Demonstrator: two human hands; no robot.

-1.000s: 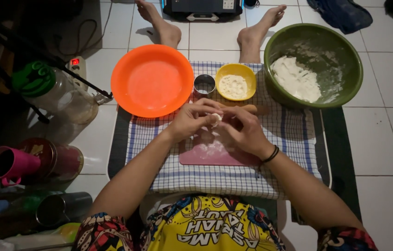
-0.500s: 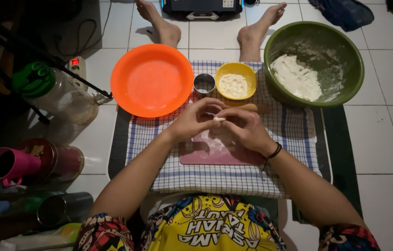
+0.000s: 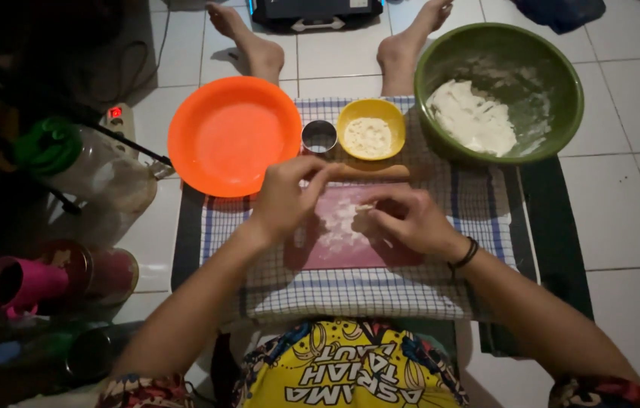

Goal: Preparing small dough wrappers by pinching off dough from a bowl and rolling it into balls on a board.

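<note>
A single head-worn camera looks steeply down from above the person's lap, facing forward along their outstretched legs. It sits close: forearms enter from the bottom corners, and the left hand (image 3: pixel 286 198) and right hand (image 3: pixel 408 221) meet near the frame's centre. Beneath them lies the checked blue-and-white cloth (image 3: pixel 350 291); beyond the left hand is the round orange plastic plate (image 3: pixel 233 136), beyond the right the large green plastic bowl (image 3: pixel 498 91). Bare feet mark the far edge; there is no second view to overlap

Green-capped clear jar (image 3: pixel 85 170) left of the cloth (image 3: pixel 441 287)
</note>
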